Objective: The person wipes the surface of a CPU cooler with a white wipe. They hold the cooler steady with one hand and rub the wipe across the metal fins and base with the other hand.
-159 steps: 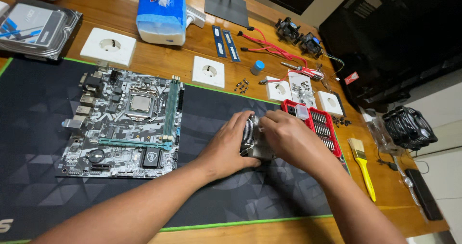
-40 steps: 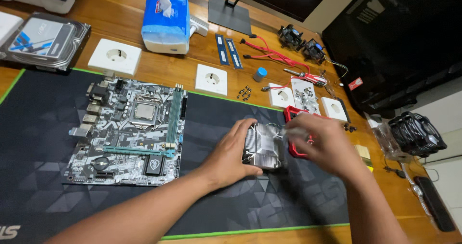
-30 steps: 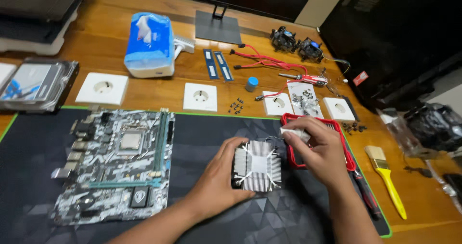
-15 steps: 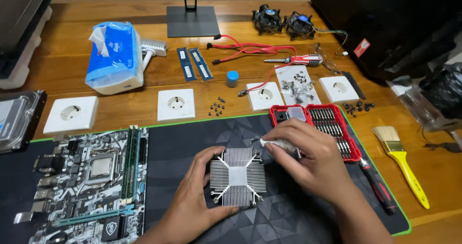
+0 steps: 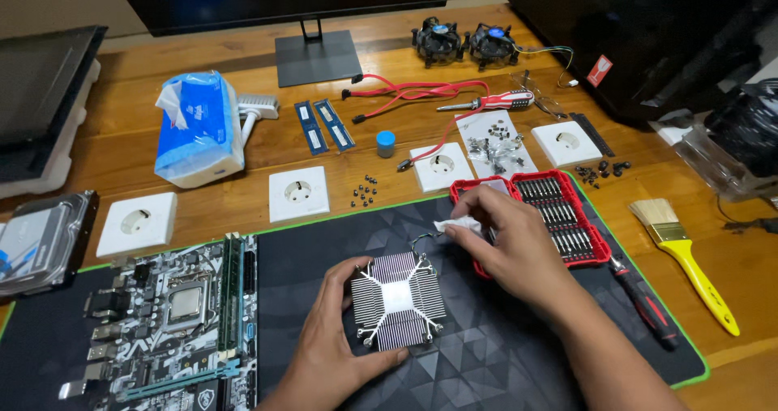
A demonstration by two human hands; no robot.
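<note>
A round, finned aluminium heatsink [image 5: 398, 300] with a flat bright centre plate is seen lying face up on the dark patterned desk mat [image 5: 502, 362], in the lower middle of the frame. It is steadied by the left hand [image 5: 328, 338], whose thumb and fingers are curled against its left and lower rim. Just above and to the right, a small white wipe [image 5: 455, 226] is pinched between the thumb and fingertips of the right hand [image 5: 510, 245], held just off the heatsink's upper right corner and not yet touching the plate.

As a judgement: the cooler has been separated from the board and turned over, and the centre plate already looks clean and shiny, so the wiping appears to be mostly done or about to be finished; whether any paste remains cannot be told at this size.

The green-edged motherboard [image 5: 174, 322], with a bare processor socket and memory stick fitted, is left at the lower left of the frame, untouched. Behind the right hand, a red tray of screwdriver bits [image 5: 559, 216] lies open. Two black cooler fans [image 5: 466, 42] are set at the top centre, well apart from the heatsink, so reassembly looks still to be done.
</note>
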